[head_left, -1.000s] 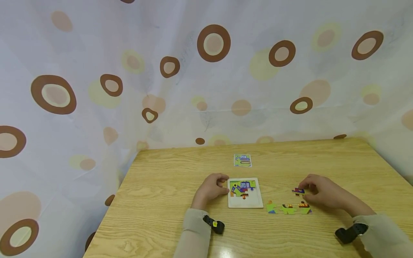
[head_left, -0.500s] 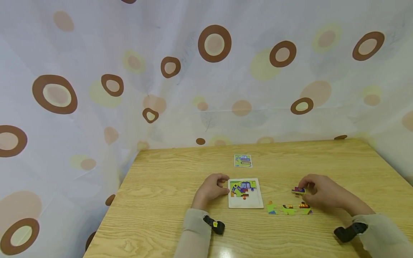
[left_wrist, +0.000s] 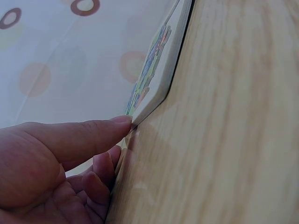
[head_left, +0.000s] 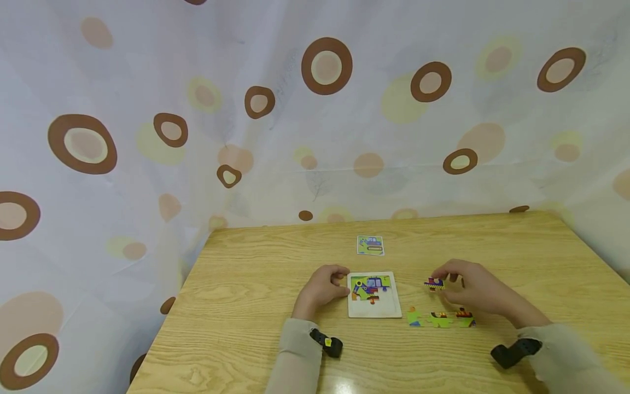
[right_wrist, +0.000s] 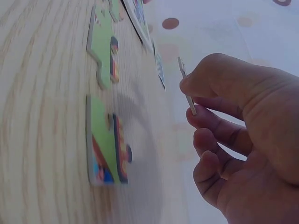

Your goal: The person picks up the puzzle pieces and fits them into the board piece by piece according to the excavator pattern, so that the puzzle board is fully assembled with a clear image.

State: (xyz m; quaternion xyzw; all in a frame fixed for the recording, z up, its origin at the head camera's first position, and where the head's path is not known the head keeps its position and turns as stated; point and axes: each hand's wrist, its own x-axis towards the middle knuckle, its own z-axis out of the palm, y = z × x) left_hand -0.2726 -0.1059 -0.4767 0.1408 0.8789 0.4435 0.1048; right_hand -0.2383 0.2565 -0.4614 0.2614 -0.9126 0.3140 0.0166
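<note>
My left hand (head_left: 322,285) holds the left edge of a square white puzzle board (head_left: 375,311). The thumb (left_wrist: 100,135) touches its rim in the left wrist view, and part of the index finger is hidden. Joined pieces showing a blue digger fill the board's upper part. Between thumb and fingertips, my right hand (head_left: 474,287) pinches a dark blue and red puzzle piece (head_left: 433,283), right of the board. That piece (right_wrist: 183,70) appears edge-on and raised off the table in the right wrist view. The other right fingers are loosely curled.
Three loose green puzzle pieces lie in a row below the right hand: a left piece (head_left: 414,317), a middle piece (head_left: 440,321) and a right piece (head_left: 465,318). A small picture card (head_left: 370,245) lies behind the board. A patterned curtain (head_left: 275,137) hangs behind the wooden table (head_left: 256,295).
My right hand has lifted the pinched puzzle piece and moved left with it, closer to the board. My left hand and the board have stayed in place.
</note>
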